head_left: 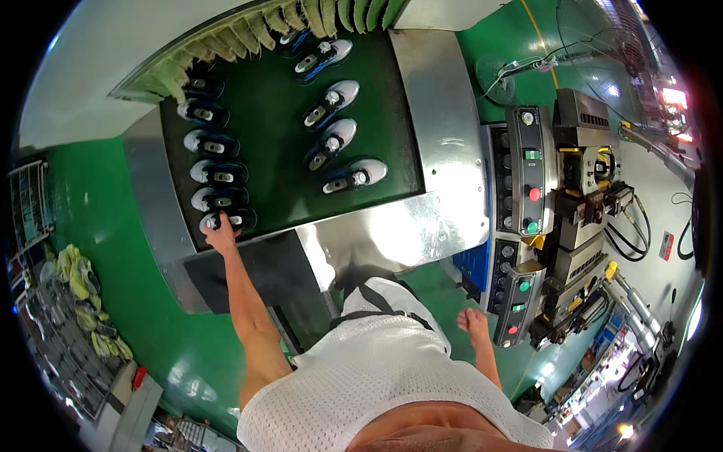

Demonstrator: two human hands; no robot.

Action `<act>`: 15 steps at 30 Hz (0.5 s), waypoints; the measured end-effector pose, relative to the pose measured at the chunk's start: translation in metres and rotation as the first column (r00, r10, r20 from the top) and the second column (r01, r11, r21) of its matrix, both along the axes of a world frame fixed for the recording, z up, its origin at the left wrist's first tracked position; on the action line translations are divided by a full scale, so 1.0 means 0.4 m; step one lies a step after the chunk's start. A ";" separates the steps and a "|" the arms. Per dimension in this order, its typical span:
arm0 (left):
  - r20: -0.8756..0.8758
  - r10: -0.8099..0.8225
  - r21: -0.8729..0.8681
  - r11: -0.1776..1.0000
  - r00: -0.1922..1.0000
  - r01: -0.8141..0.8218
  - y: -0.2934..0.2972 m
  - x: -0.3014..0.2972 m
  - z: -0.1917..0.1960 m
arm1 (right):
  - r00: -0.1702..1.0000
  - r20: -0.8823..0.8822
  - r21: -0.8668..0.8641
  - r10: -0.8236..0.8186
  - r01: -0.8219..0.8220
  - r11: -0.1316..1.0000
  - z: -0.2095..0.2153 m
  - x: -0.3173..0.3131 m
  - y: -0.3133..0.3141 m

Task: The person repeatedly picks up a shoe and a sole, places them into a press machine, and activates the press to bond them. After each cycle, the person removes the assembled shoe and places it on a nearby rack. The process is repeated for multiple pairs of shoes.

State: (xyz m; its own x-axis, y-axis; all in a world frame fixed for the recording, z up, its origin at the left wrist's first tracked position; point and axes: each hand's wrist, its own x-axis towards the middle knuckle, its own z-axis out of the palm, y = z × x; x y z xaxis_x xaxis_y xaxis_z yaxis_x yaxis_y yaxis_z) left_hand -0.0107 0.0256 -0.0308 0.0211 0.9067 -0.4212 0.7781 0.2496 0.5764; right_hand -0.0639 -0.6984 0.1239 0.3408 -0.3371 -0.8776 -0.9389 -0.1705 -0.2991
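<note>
At the near left corner of the green conveyor belt (275,151), my left hand (221,235) has its fingers closed on the nearest shoe (239,219) of the left row. That shoe has a white toe and a dark heel, and my fingers cover part of its top. My right hand (473,322) hangs at my right side with slightly bent fingers and nothing in it. To the right on the belt is a second row of shoes, its nearest one a white and dark shoe (355,176) lying at an angle.
Green fabric strips (248,34) hang over the belt's far end. A metal frame (407,230) edges the belt, with a black mat (248,273) on its near left. Button panels and a machine (584,181) stand right; a fan (602,49) stands far right. Racks (68,339) stand left.
</note>
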 end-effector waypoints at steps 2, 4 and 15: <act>0.036 -0.070 0.019 0.997 0.997 0.069 0.050 0.061 -0.003 | 0.997 -0.074 -0.005 0.019 -0.019 1.000 0.004 -0.005 0.031; 0.313 -0.029 0.023 0.999 0.949 0.023 0.060 0.127 -0.044 | 0.983 -0.162 -0.026 0.088 -0.094 0.995 0.012 0.022 0.067; -0.165 -0.718 0.485 0.538 0.676 0.690 -0.039 0.396 0.037 | 0.879 0.368 0.000 0.302 -0.325 0.946 0.071 0.415 0.335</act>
